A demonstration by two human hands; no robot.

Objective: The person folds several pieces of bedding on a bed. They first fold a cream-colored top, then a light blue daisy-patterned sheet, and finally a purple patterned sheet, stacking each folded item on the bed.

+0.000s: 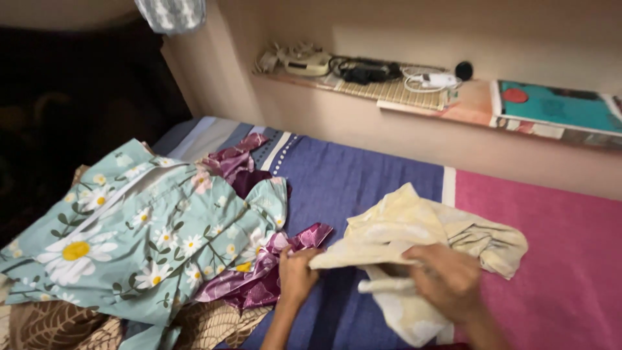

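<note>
- On the bed [363, 175] I see a blue and pink striped sheet.
- To my left lies a teal daisy-print cloth [139, 227], over a purple satin garment [256, 279].
- A brown leaf-patterned cloth [58, 327] sits at the near left edge.
- The wall shelf [476, 107] carries cables and chargers [366, 69] and a teal book [557, 107].
</note>
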